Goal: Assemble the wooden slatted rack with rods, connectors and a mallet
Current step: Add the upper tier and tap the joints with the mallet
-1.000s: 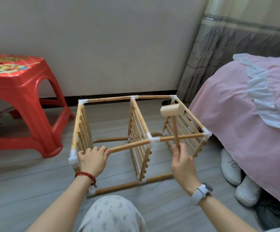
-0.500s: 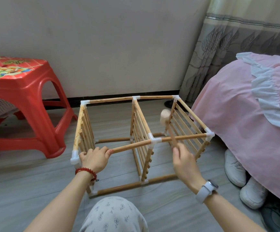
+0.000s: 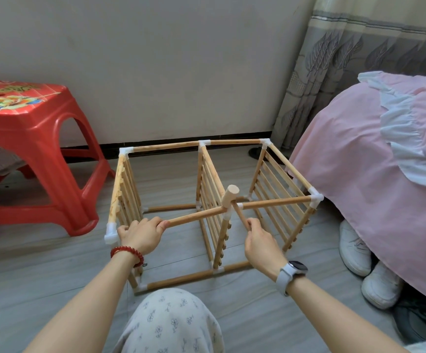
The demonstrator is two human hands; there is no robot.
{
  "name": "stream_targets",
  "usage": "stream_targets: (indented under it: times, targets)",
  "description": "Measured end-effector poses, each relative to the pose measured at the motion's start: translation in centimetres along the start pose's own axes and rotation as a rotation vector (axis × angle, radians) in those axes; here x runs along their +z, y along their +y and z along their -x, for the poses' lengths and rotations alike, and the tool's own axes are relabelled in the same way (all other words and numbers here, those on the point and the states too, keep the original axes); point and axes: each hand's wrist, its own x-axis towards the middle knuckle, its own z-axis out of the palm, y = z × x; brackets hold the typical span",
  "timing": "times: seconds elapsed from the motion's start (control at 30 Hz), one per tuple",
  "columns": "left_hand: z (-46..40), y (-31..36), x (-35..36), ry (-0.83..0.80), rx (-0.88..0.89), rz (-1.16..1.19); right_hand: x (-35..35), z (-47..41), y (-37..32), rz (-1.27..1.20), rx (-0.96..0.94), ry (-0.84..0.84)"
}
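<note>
A home bedroom: a bed [image 3: 354, 154] under a pink cover, a curtain [image 3: 359, 47], shoes [image 3: 354, 248] tucked beneath the bed, and a red plastic stool [image 3: 36, 138] on the floor.

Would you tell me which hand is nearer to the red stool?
Left. The left hand grips the rack's front rod, on the side toward the red stool; the right hand, holding the mallet, is farther away.

My pale, matt wooden slatted rack [image 3: 206, 189] has smooth rods joined by white plastic connectors [image 3: 316, 198]. The small mallet [image 3: 230, 197] is bare, unvarnished wood. The red plastic stool [image 3: 36, 138] shines glossy; the pink bedcover [image 3: 359, 159] is soft matt cloth.
</note>
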Motion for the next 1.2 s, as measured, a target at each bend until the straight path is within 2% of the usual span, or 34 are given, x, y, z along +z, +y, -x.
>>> stream_targets:
  times: [0.1, 0.27, 0.4, 0.47, 0.6, 0.63, 0.67, 0.73, 0.77, 0.8, 0.83, 0.9, 0.97, 1.0, 1.03, 1.1, 1.13, 1.17, 1.2]
  targets:
    - [-0.1, 0.3, -0.2, 0.019, 0.016, 0.005, -0.4, -1.1, -0.1, 0.007, 0.081, -0.049]
    - [0.3, -0.4, 0.6, 0.081, 0.026, -0.026, -0.7, -2.9, -0.3, 0.116, -0.055, 0.045]
    - [0.9, -0.1, 1.2, 0.216, 0.053, -0.073, -1.9, -4.5, -0.3, 0.104, -0.06, -0.003]
    - [0.9, -0.1, 1.2, 0.269, 0.064, -0.094, -4.1, -5.4, -1.0, 0.051, -0.156, 0.173]
    - [1.0, -0.3, 1.7, 0.318, 0.064, -0.135, -6.7, -4.1, -3.0, -0.291, -0.382, 0.783]
    - [1.0, -0.3, 2.0, 0.323, 0.063, -0.147, -5.5, -3.5, -2.5, -0.32, -0.372, 0.816]
    - [1.0, -0.3, 2.3, 0.343, 0.066, -0.15, -3.7, -2.9, -1.7, -0.293, -0.306, 0.72]
    - [1.2, -0.3, 3.0, 0.416, 0.071, -0.136, 0.1, -2.1, -0.3, -0.065, -0.049, 0.212]
    - [1.2, -0.3, 3.3, 0.458, 0.079, -0.116, 1.0, -2.3, 0.2, 0.004, 0.041, 0.057]
    - [1.2, -0.4, 3.7, 0.491, 0.089, -0.1, 1.0, -2.7, 0.6, -0.027, 0.056, 0.038]
    - [1.2, -0.5, 4.0, 0.522, 0.1, -0.094, 0.5, -2.8, 0.6, -0.136, 0.03, 0.094]
    - [0.9, -0.7, 4.2, 0.547, 0.091, -0.101, -0.7, -3.2, -0.3, -0.334, -0.137, 0.294]
    - [0.9, -0.7, 4.3, 0.533, 0.075, -0.101, -0.9, -2.8, -0.7, -0.428, -0.263, 0.456]
    - [1.1, -0.6, 4.4, 0.522, 0.066, -0.097, -0.2, -2.6, -0.5, -0.402, -0.245, 0.462]
    - [1.2, -0.5, 4.5, 0.516, 0.06, -0.092, 0.5, -2.3, -0.2, -0.327, -0.184, 0.379]
    - [1.2, -0.2, 4.2, 0.507, 0.042, -0.078, 1.3, -2.5, 0.5, -0.112, -0.029, 0.075]
    - [1.3, -0.1, 4.1, 0.493, 0.036, -0.078, 1.0, -2.8, 0.7, -0.092, -0.035, 0.053]
    - [1.3, -0.1, 4.1, 0.483, 0.036, -0.085, 0.3, -3.1, 0.6, -0.167, -0.086, 0.113]
    - [1.2, -0.1, 4.1, 0.48, 0.036, -0.095, -0.5, -3.3, 0.1, -0.278, -0.183, 0.25]
